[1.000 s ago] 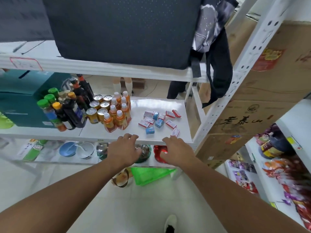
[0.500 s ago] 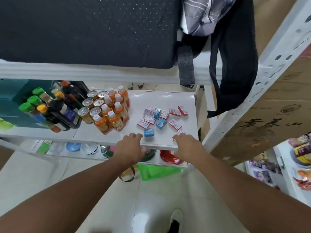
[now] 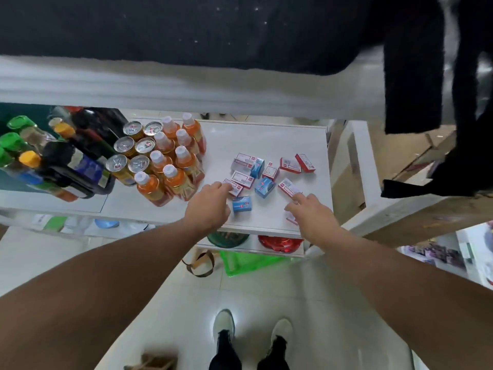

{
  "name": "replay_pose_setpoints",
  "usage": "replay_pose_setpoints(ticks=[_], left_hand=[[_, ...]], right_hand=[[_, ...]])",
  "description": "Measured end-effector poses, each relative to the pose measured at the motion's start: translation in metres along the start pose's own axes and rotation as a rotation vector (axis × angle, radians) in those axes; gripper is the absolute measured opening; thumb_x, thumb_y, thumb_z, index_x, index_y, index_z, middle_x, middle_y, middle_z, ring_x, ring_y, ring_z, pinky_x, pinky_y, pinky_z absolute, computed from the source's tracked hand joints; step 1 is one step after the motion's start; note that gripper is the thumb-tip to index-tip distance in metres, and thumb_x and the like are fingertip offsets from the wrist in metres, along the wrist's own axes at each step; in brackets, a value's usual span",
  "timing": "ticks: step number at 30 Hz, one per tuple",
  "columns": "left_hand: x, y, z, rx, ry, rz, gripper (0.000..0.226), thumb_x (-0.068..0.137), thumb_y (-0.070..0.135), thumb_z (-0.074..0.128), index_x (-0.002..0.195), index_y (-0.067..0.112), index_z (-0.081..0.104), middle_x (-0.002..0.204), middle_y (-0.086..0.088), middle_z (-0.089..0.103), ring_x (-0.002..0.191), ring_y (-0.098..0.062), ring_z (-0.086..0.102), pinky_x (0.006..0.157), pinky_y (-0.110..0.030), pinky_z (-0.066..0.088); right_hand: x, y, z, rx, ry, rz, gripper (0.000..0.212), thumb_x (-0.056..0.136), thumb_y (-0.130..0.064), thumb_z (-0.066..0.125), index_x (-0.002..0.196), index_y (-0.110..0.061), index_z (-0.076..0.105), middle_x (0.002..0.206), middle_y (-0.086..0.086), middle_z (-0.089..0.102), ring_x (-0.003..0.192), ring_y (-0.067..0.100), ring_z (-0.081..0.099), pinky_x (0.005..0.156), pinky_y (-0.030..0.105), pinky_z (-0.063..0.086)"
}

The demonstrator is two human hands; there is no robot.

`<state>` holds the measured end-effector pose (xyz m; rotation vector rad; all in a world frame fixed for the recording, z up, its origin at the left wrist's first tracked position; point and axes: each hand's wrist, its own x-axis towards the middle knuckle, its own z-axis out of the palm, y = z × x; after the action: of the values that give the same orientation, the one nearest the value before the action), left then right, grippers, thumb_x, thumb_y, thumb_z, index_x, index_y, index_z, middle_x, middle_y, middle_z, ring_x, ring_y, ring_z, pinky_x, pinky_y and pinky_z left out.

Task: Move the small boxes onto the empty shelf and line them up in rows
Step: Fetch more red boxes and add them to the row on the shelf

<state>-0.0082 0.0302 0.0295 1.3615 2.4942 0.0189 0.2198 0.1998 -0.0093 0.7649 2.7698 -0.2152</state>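
White metal makes up the shelf (image 3: 266, 140) in front of you, and the small boxes (image 3: 266, 173) lie scattered on its right part, red-and-white ones mixed with blue ones, in no rows.

From the head camera, your left hand (image 3: 206, 208) reaches over the front edge with its fingers loosely spread; the fingertips touch a red-and-white box (image 3: 236, 188) at the near left of the cluster, gripping nothing. A blue box (image 3: 242, 204) sits just beside that hand, to its right.

Your right hand (image 3: 310, 212) is also open, its forefinger stretched out and touching the near end of another red-and-white box (image 3: 288, 187). A further box (image 3: 291, 219) peeks out at the shelf's edge, mostly hidden under this hand.

To the left of the boxes stand orange bottles (image 3: 170, 166) with white caps, then cans (image 3: 133, 153), then dark bottles (image 3: 80, 161) with green and yellow caps, all packed close together.

A black bag (image 3: 186, 28) fills the shelf above, with a strap (image 3: 412, 89) hanging down at the right. Below, your two shoes (image 3: 250, 327) stand on pale floor tiles (image 3: 266, 295).
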Motion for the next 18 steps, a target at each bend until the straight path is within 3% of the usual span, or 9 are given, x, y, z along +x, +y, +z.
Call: replay_pose_setpoints(ticks=[6, 12, 18], left_hand=[[0.046, -0.014, 0.016, 0.123, -0.024, 0.133, 0.056, 0.094, 0.012, 0.065, 0.146, 0.028, 0.051, 0.148, -0.003, 0.056, 0.125, -0.029, 0.056, 0.095, -0.048, 0.058], [0.060, -0.025, 0.028, 0.245, 0.095, 0.182, 0.038, 0.101, 0.035, 0.064, 0.137, 0.026, 0.055, 0.132, -0.004, 0.063, 0.113, -0.032, 0.060, 0.080, -0.045, 0.052], [0.059, -0.028, 0.024, 0.167, 0.033, 0.132, 0.040, 0.100, 0.044, 0.061, 0.132, 0.020, 0.059, 0.123, -0.006, 0.061, 0.110, -0.028, 0.059, 0.084, -0.045, 0.054]], right_hand=[[0.005, 0.011, 0.013, -0.036, 0.035, -0.059, 0.046, 0.084, 0.005, 0.068, 0.124, -0.017, 0.064, 0.142, 0.011, 0.048, 0.121, 0.034, 0.045, 0.063, 0.043, 0.053], [0.016, 0.004, 0.018, -0.123, 0.083, -0.046, 0.042, 0.076, -0.004, 0.078, 0.116, -0.015, 0.070, 0.122, 0.011, 0.061, 0.109, 0.036, 0.054, 0.066, 0.043, 0.052], [0.018, -0.015, 0.011, -0.085, 0.097, -0.013, 0.034, 0.076, -0.014, 0.070, 0.110, -0.014, 0.068, 0.107, 0.008, 0.070, 0.102, 0.034, 0.062, 0.071, 0.044, 0.052]])
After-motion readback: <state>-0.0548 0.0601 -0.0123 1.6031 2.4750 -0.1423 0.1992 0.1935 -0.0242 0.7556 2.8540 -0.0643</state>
